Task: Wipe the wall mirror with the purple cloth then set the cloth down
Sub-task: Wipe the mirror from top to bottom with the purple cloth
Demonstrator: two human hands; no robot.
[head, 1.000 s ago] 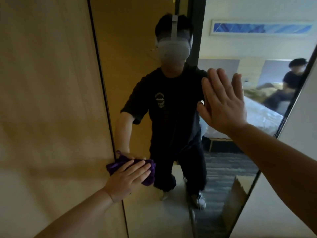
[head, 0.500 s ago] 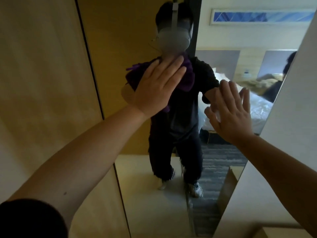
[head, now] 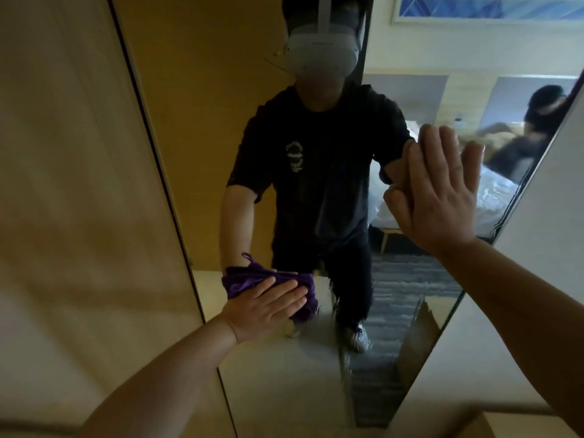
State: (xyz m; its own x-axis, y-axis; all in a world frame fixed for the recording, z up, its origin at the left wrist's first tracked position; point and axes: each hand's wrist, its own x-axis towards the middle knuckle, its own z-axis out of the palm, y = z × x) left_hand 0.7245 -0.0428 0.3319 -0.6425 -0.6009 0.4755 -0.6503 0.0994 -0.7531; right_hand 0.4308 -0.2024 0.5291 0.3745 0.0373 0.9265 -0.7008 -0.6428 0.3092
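Bedroom, likely hotel — wall mirror [head: 284,374] reflects white-sheeted bed [head: 493,197], framed picture [head: 486,7], wood panelling [head: 79,184].

A wood panel [head: 79,191] fills the left side, a dark seam [head: 158,159] at its right edge. Far right of the panel stands a white wall [head: 537,248]. Between them, in reflection: a bed [head: 493,191], a striped carpet [head: 407,279], a blue picture [head: 486,7] high up, and a seated person [head: 534,128] on the bed.
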